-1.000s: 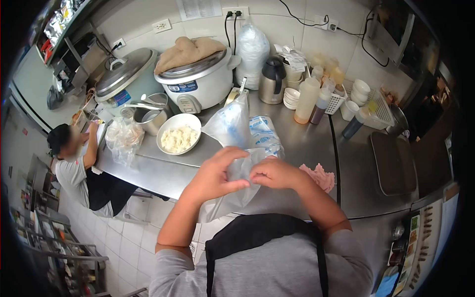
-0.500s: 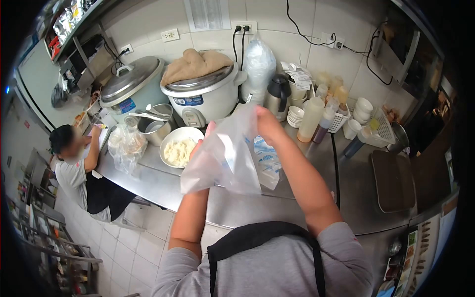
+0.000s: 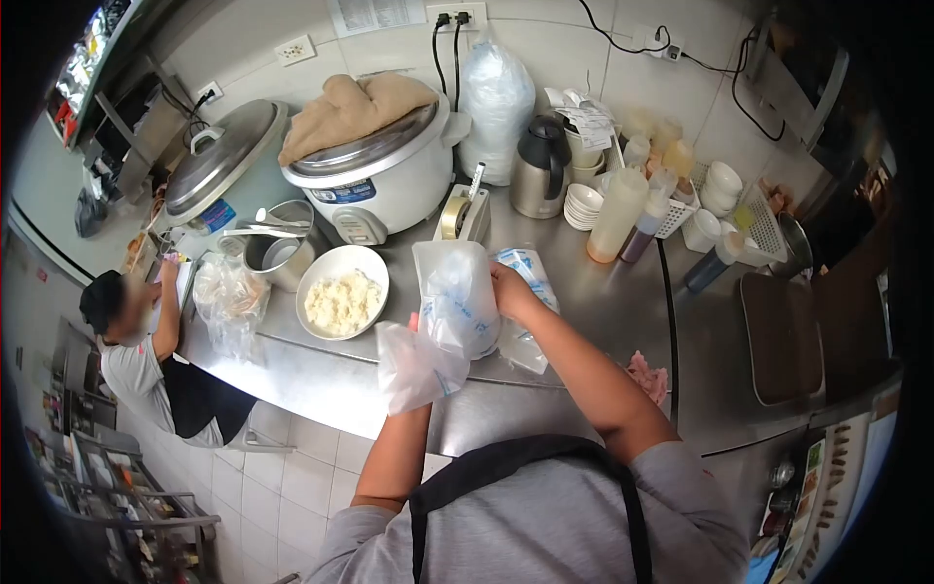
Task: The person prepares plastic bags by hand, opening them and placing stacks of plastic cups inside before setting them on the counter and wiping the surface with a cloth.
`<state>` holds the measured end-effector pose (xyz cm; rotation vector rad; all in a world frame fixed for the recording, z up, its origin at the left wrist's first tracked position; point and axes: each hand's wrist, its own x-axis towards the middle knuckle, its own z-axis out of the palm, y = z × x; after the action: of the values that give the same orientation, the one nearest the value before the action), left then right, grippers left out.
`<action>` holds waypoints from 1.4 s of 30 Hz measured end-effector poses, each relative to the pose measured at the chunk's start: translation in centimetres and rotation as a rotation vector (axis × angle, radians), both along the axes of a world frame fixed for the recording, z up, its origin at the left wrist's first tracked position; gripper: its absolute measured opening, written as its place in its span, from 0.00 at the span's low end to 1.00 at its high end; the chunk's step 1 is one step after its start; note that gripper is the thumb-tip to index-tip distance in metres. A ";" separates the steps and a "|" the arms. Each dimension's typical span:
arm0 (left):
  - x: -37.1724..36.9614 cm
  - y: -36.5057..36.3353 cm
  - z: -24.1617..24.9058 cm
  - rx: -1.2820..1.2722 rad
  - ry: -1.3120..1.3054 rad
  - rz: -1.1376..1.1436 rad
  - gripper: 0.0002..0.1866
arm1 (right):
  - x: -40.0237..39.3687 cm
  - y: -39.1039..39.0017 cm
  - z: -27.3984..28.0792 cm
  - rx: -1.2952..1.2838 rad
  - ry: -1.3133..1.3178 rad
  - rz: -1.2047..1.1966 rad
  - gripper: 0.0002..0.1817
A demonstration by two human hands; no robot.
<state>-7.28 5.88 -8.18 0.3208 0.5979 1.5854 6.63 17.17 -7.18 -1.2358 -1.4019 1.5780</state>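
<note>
A clear plastic bag (image 3: 457, 297) with blue printing hangs between my two hands above the steel counter. My right hand (image 3: 513, 292) is closed on the bag's right edge. On the other side, the bag's folded-over part drapes across my left hand (image 3: 413, 322), hiding most of it; a fingertip shows and the hand holds the bag. Left of the bag, a white bowl (image 3: 375, 310) holds a pale, crumbly food (image 3: 341, 302). A flat pack of blue-printed plastic (image 3: 530, 282) lies beside my right hand. Behind the bag stands a tape dispenser (image 3: 462, 216).
Two large cookers (image 3: 375, 185) line the wall, one topped by a brown cloth (image 3: 355, 107). A thermos (image 3: 541, 175), squeeze bottles (image 3: 618, 214) and small bowls (image 3: 584, 206) stand right. A metal pot (image 3: 282, 258) and a knotted bag (image 3: 231, 292) sit left. A co-worker (image 3: 146, 360) sits far left.
The bag, spread wide before, is now partly folded over my left hand, with its blue printing showing. Both hands are lower in the scene, and the tape dispenser has come into sight.
</note>
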 end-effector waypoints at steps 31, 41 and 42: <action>2.8 -5.6 2.9 0.372 1.429 0.303 0.20 | 4.7 -14.4 3.0 0.215 -0.116 0.173 0.13; 3.9 -6.7 6.3 0.957 1.684 0.011 0.14 | 6.1 -15.8 1.9 0.328 0.085 0.187 0.10; 3.9 -6.8 6.3 0.932 1.668 -0.021 0.13 | 6.7 -15.7 1.9 0.386 0.043 0.198 0.10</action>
<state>-3.41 -0.90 -1.90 2.4319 0.9729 1.1601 13.31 1.47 -5.32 -0.8513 -1.7438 1.3629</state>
